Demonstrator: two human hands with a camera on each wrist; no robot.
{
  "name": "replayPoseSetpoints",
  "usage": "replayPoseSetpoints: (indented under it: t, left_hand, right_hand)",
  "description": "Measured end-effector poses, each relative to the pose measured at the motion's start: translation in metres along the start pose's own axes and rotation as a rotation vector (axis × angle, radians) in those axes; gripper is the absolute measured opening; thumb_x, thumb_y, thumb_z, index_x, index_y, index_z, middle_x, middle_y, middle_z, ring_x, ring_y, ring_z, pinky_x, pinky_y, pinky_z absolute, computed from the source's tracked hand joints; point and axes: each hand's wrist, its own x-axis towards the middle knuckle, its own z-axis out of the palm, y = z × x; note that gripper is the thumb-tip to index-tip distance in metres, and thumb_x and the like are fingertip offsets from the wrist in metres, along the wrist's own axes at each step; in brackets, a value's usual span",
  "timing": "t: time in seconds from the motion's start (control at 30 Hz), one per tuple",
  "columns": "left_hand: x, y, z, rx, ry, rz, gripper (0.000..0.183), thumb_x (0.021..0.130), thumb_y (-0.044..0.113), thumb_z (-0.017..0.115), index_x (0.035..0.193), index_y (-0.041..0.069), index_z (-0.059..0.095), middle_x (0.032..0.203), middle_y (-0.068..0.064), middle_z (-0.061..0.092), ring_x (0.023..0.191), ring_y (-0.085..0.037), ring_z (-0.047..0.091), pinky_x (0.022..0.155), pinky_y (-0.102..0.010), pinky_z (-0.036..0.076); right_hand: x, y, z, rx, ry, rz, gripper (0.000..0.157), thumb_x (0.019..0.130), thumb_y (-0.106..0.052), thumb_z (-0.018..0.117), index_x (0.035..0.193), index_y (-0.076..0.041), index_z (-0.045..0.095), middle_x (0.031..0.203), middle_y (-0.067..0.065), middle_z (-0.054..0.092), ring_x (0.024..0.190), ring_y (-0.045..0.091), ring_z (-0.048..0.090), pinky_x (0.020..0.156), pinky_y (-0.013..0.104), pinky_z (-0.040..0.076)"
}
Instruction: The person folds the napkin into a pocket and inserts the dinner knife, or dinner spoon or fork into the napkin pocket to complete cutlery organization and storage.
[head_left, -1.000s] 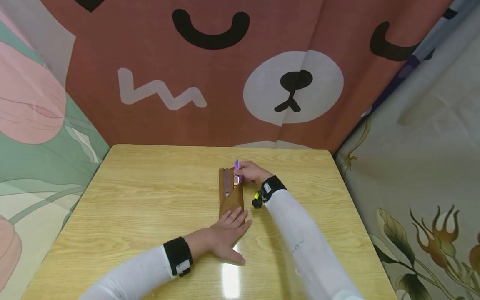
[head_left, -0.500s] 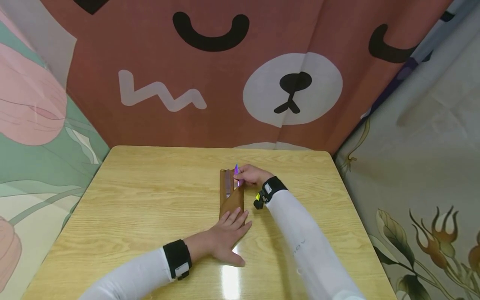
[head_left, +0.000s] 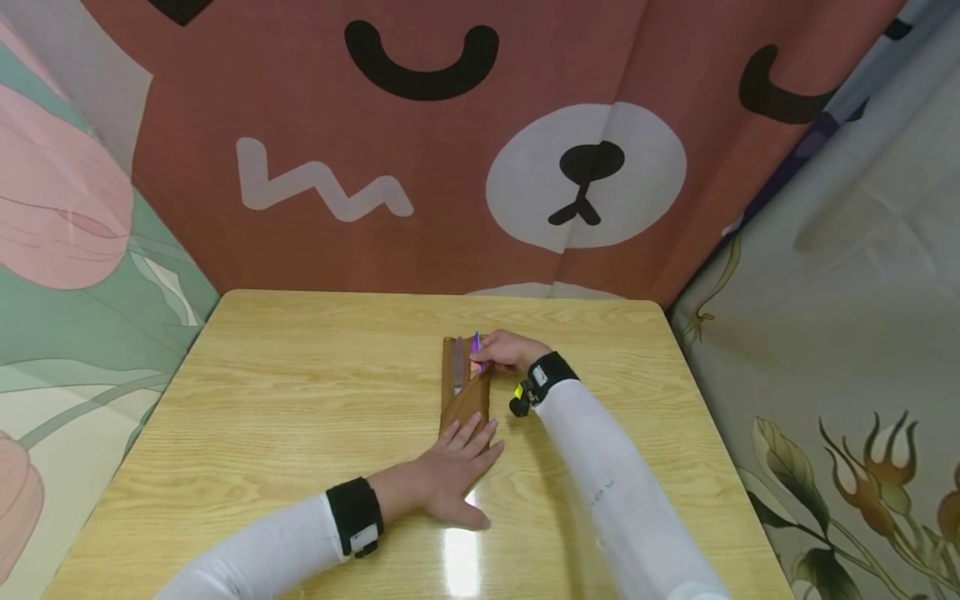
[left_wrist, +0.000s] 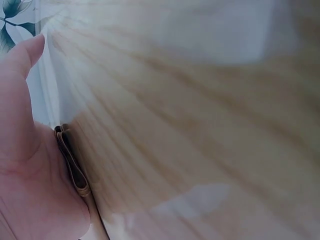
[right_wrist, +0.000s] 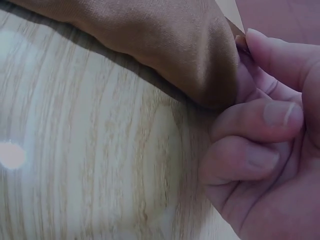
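Observation:
A brown cloth-like pouch (head_left: 467, 400) lies lengthwise on the table, its upper part slanting open. Inside its left side a flat purple-grey strip (head_left: 458, 367) shows. Beside that, a shiny iridescent purple-blue piece with a pointed tip (head_left: 477, 342) sticks up; its lower part is hidden in the pouch. My right hand (head_left: 512, 350) pinches this piece between thumb and fingers at the pouch's upper right edge. In the right wrist view the brown fabric (right_wrist: 165, 45) touches the curled fingers. My left hand (head_left: 457, 475) presses flat on the pouch's lower end, fingers spread.
The wood-grain table (head_left: 300, 375) reaches back to a brown curtain (head_left: 435, 250) with a bear's face. Patterned cloths hang at the left (head_left: 75, 208) and right (head_left: 825, 333). Both wrists wear black straps with cameras.
My right hand has shifted slightly towards me, and the purple-blue piece's tip stands lower against the pouch's top edge. The left hand has stayed in place.

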Motion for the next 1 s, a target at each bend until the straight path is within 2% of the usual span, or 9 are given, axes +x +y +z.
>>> replayPoseSetpoints:
  t: [0.17, 0.27, 0.4, 0.57, 0.7, 1.0]
  left_hand:
    - [0.001, 0.001, -0.002, -0.015, 0.000, -0.006, 0.104, 0.082, 0.082, 0.037, 0.157, 0.019, 0.003, 0.162, -0.008, -0.017, 0.147, -0.034, -0.018, 0.116, -0.057, 0.001]
    - [0.001, 0.001, -0.003, -0.018, 0.014, -0.006, 0.087, 0.093, 0.070, 0.034, 0.157, 0.019, 0.006, 0.162, -0.008, -0.016, 0.147, -0.035, -0.016, 0.117, -0.057, 0.002]
    - [0.002, 0.000, -0.003, -0.011, 0.034, 0.006, 0.065, 0.102, 0.049, 0.031, 0.157, 0.020, 0.009, 0.163, -0.009, -0.011, 0.147, -0.038, -0.012, 0.116, -0.059, 0.007]
    - [0.004, -0.004, -0.004, 0.002, 0.081, -0.006, 0.057, 0.105, 0.039, 0.030, 0.157, 0.025, 0.013, 0.164, -0.007, -0.003, 0.148, -0.040, -0.006, 0.115, -0.059, 0.011]
    - [0.006, -0.007, -0.007, 0.017, 0.109, -0.009, 0.056, 0.105, 0.037, 0.031, 0.157, 0.024, 0.017, 0.164, -0.007, 0.002, 0.148, -0.041, -0.002, 0.116, -0.059, 0.013]
    - [0.008, -0.006, -0.008, 0.004, 0.107, -0.011, 0.055, 0.105, 0.036, 0.033, 0.157, 0.024, 0.019, 0.164, -0.007, 0.003, 0.148, -0.040, -0.001, 0.116, -0.058, 0.015]
  right_hand:
    - [-0.003, -0.003, -0.001, 0.020, -0.006, 0.013, 0.027, 0.094, -0.026, 0.065, 0.082, -0.002, 0.065, 0.060, 0.000, 0.058, 0.038, 0.008, 0.033, 0.039, 0.023, 0.028]
    - [-0.004, -0.003, -0.001, 0.012, -0.005, 0.010, 0.028, 0.093, -0.026, 0.066, 0.084, 0.000, 0.065, 0.060, 0.000, 0.056, 0.038, 0.008, 0.033, 0.039, 0.024, 0.028]
    - [-0.003, 0.003, -0.001, -0.004, 0.006, 0.029, 0.026, 0.093, -0.027, 0.067, 0.084, -0.003, 0.068, 0.064, 0.001, 0.064, 0.039, 0.008, 0.035, 0.039, 0.024, 0.029]
    - [-0.005, 0.008, 0.001, 0.031, 0.015, 0.066, 0.023, 0.092, -0.028, 0.067, 0.081, -0.008, 0.070, 0.073, 0.004, 0.071, 0.038, 0.009, 0.034, 0.039, 0.024, 0.029]
    - [-0.004, 0.009, 0.003, 0.067, 0.003, 0.074, 0.023, 0.093, -0.026, 0.067, 0.078, -0.008, 0.068, 0.072, 0.003, 0.070, 0.038, 0.007, 0.033, 0.039, 0.023, 0.029]
    - [-0.008, 0.009, 0.005, 0.065, -0.011, 0.102, 0.024, 0.092, -0.027, 0.067, 0.077, -0.008, 0.067, 0.072, 0.003, 0.068, 0.039, 0.009, 0.034, 0.039, 0.024, 0.030]
